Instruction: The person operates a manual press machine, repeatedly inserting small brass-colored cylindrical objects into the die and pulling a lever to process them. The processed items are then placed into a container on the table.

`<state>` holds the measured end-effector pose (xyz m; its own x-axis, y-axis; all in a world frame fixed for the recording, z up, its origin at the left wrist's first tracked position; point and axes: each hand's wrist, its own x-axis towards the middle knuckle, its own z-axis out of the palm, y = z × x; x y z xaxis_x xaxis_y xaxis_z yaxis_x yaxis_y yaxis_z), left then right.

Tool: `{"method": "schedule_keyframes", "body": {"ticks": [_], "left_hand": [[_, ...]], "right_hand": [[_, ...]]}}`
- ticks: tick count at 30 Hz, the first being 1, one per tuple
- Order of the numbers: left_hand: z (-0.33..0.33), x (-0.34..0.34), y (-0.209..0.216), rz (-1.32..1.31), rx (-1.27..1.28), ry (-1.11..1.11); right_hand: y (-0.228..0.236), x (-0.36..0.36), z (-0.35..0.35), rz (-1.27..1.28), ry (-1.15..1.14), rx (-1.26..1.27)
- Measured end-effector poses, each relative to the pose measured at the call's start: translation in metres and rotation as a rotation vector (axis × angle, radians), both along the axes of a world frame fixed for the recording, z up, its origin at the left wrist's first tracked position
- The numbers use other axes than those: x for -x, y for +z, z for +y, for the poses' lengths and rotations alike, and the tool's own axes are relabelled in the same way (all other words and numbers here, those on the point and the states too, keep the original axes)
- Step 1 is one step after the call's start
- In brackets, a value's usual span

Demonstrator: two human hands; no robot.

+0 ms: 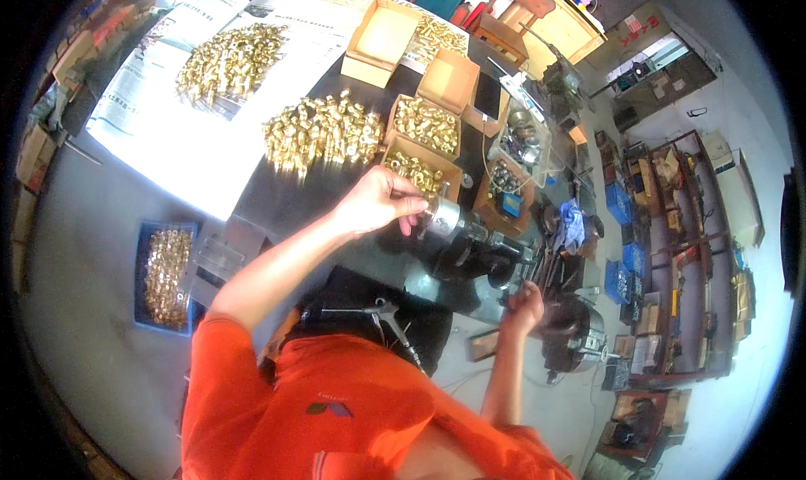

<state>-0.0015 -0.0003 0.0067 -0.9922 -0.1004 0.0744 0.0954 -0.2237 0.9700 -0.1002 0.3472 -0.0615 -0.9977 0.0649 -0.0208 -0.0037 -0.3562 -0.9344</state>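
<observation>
My left hand [382, 203] is at the front of a round metal chuck [442, 216] on a small bench machine [483, 253]. Its thumb and fingers are pinched together, and whatever lies between them is too small or hidden to name. My right hand [525, 308] is closed at the machine's other end, beside its dark rods, and its grip is too blurred to show what is in it. Just beyond my left hand stands a cardboard box of brass fittings [413, 171], with a second box of brass pieces [426, 126] behind it.
A loose heap of brass fittings [323, 132] lies on the dark table, another pile [233, 60] on newspaper [180, 157]. On the floor at left is a blue crate [138, 287] of brass parts. A dark motor [575, 333] stands right of my right hand; shelves [684, 253] line the wall.
</observation>
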Motion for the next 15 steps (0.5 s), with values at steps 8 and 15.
{"method": "schedule_keyframes", "body": {"ticks": [8,15], "left_hand": [[0.003,-0.001,0.003,-0.007,0.043,0.036],[0.004,0.0,0.001,-0.006,-0.04,0.026]], "right_hand": [[-0.009,0.015,-0.02,-0.072,-0.157,-0.058],[-0.012,0.008,-0.007,-0.037,-0.087,0.015]]}}
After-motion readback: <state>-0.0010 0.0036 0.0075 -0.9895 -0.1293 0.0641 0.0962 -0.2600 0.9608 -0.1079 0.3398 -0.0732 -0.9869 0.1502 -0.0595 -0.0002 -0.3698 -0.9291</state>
